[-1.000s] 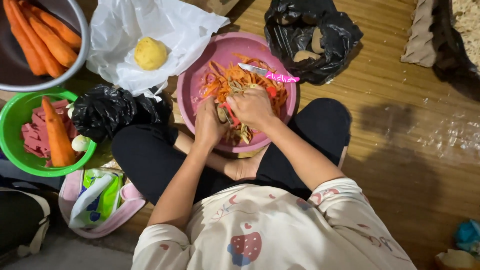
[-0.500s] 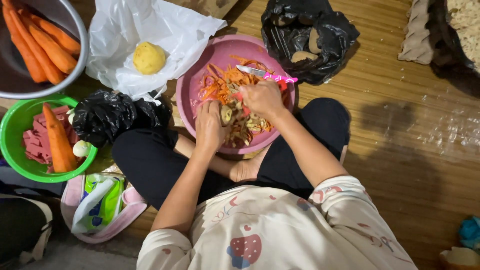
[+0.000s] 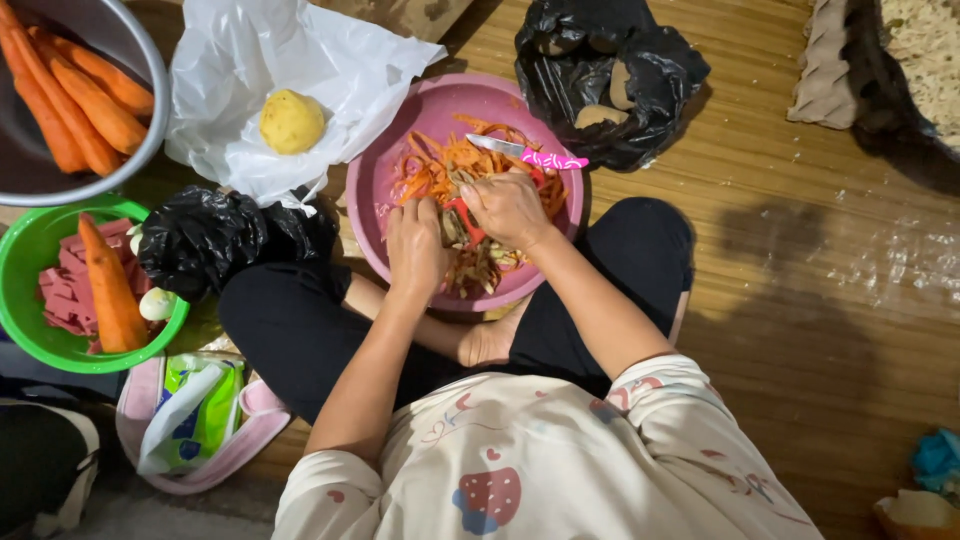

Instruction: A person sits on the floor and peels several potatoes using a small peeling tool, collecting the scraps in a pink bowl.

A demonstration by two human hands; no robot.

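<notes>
Both hands are down in the pink basin [image 3: 400, 130] now — my left hand [image 3: 415, 248] curled around something small I can't make out under the fingers, my right hand [image 3: 507, 207] closed on a red-handled peeler [image 3: 464, 217] whose tip shows between the two. A second ago they sat a little lower over the heap and closer together; since then they have drifted up toward the middle of the basin and the right has turned so the red handle shows more plainly. The pink-handled knife [image 3: 527, 155] has stayed where it lay, across the far side of the peelings [image 3: 440, 165], blade pointing left.

That reads to me as peeling going on stroke by stroke, scraps falling onto the orange and brown heap — nothing has left the basin.

Around me little else has shifted: the peeled potato [image 3: 292, 121] rests on the white plastic bag [image 3: 300, 70], the peeled carrots [image 3: 75, 90] lie in the metal bowl [image 3: 150, 130], one carrot and red slices sit in the green bowl [image 3: 45, 345], and a black bag [image 3: 610, 80] of potatoes stands open just beyond the basin on the floor mat [image 3: 780, 260].
</notes>
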